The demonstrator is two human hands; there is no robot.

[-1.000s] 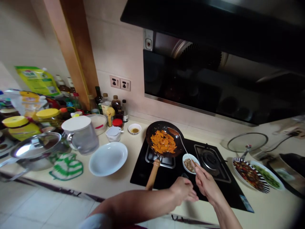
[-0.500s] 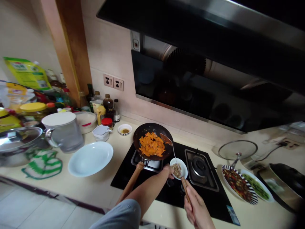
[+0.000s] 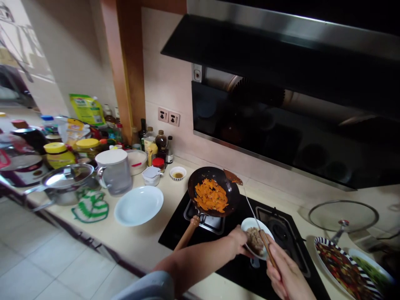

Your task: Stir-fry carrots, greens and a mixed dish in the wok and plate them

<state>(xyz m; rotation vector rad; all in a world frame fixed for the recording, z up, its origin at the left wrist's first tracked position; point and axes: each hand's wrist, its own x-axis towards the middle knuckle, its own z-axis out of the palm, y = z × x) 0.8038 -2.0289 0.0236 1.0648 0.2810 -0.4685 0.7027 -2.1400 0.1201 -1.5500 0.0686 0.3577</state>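
Observation:
My left hand [image 3: 238, 243] grips the rim of a small white bowl [image 3: 248, 225] of minced meat, held just above the black stove [image 3: 175, 237]. My right hand [image 3: 286, 273] is closed on the wooden handle of a metal spatula [image 3: 246, 200], whose blade sticks up past the wok's right rim. The dark wok [image 3: 231, 191] sits on the left burner and holds orange carrot slices [image 3: 211, 195]. Its wooden handle [image 3: 186, 234] points toward me.
An empty white plate [image 3: 138, 205] lies left of the stove. Behind it stand a jug [image 3: 114, 172], sauce bottles [image 3: 161, 143], jars and a lidded steel pot [image 3: 67, 186]. A glass lid [image 3: 343, 216] and two plates of cooked food [image 3: 343, 266] sit at the right.
My left hand reached forward from near my right hand and took hold of the small bowl, lifting it toward me. The spatula's blade rose out of the wok. The camera shifted.

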